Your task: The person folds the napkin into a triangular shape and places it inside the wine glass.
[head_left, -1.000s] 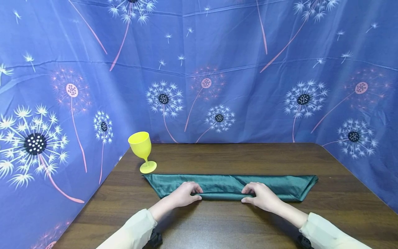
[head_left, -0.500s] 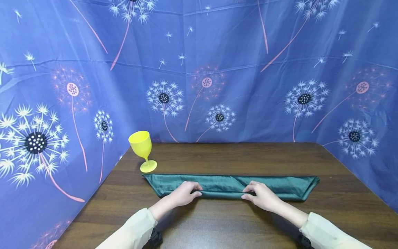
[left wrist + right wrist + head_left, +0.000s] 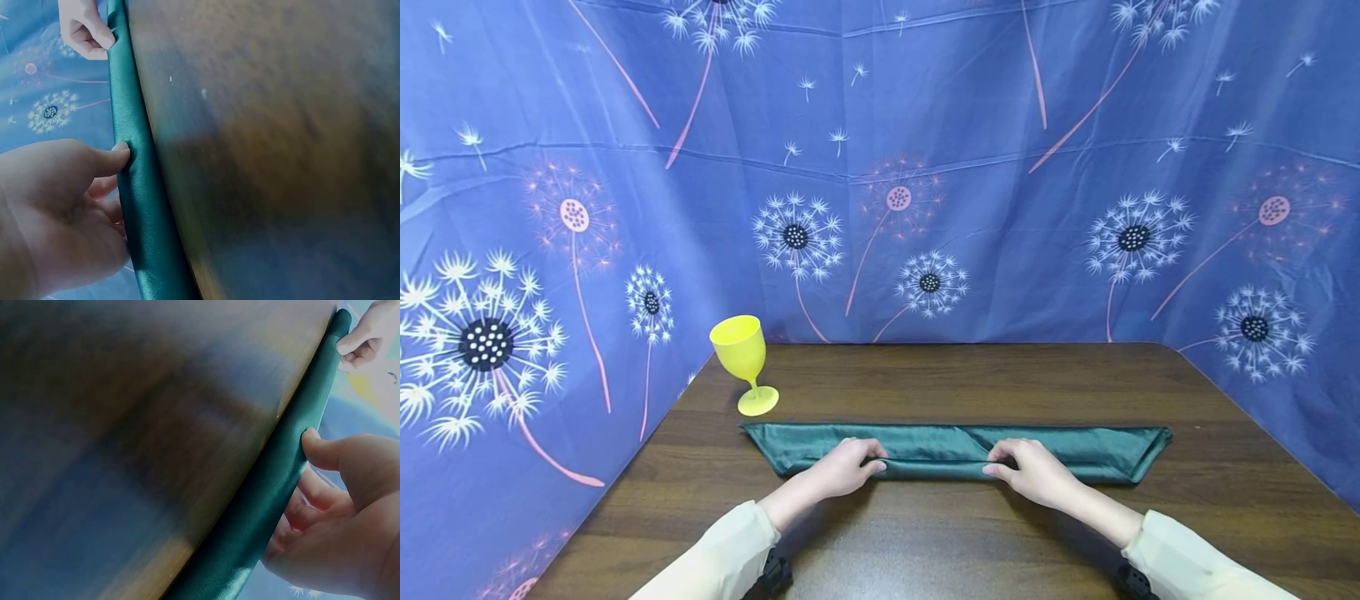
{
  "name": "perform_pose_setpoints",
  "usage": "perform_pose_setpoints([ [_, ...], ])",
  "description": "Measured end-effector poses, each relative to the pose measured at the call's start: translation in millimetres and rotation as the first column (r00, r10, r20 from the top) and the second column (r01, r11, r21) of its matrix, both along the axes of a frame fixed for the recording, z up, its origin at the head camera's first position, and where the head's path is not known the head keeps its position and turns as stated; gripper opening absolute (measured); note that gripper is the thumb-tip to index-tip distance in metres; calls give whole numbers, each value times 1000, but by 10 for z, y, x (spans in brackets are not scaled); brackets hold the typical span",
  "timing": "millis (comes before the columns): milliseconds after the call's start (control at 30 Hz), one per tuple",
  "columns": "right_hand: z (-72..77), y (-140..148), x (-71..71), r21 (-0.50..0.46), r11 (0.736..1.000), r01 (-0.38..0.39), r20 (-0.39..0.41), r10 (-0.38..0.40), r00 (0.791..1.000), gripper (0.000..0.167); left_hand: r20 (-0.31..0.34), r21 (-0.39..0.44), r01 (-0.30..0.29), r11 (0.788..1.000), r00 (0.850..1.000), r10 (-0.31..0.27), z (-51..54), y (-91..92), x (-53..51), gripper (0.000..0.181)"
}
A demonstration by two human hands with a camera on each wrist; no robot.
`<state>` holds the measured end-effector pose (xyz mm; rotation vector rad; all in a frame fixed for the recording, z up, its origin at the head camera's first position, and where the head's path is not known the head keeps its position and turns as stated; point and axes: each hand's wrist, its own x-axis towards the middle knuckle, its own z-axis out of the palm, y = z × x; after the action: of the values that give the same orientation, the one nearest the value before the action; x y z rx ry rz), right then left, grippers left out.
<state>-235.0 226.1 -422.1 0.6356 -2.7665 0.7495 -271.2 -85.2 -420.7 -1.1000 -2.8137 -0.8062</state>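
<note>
A dark green satin cloth [image 3: 934, 440], folded into a long band with slanted ends, lies across the table. Its near edge forms a rounded roll. Left of the middle, my left hand [image 3: 847, 467] pinches this edge between thumb and fingers. My right hand [image 3: 1034, 472] pinches the same edge right of the middle. In the left wrist view, the left thumb [image 3: 115, 157] presses on the rolled edge, with the fingers partly hidden behind it. The right wrist view shows the right thumb [image 3: 317, 447] on the roll [image 3: 275, 481] and curled fingers behind it.
A yellow goblet [image 3: 741, 350] stands upright at the table's back left, just behind the cloth's left end. The brown wooden table [image 3: 910, 542] is bordered at the back and sides by a blue dandelion-print curtain [image 3: 1000, 208].
Both thumbs have moved slightly up and away from me onto the cloth's near edge, and the fingers have closed nearer to them. The goblet stays where it was.
</note>
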Motion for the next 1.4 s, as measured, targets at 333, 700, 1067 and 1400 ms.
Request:
perform_pose_setpoints([
  [333, 12, -13, 14, 10, 1000, -13, -5, 13, 1000, 10, -45, -14, 9, 1000, 999, -10, -5, 13, 16, 9],
  [700, 15, -10, 9, 23, 1000, 7, -10, -6, 1000, 6, -38, -17, -9, 1000, 999, 8, -5, -1, 2, 6],
  [1067, 6, 1, 11, 34, 999, 34, -47, -32, 998, 5, -32, -33, -6, 999, 999, 5, -2, -13, -4, 7],
  [1400, 7, 25, -23, 3, 1000, 5, -77, -5, 997, 6, -100, 0, 18, 1000, 995, -18, -25, -24, 3, 11],
])
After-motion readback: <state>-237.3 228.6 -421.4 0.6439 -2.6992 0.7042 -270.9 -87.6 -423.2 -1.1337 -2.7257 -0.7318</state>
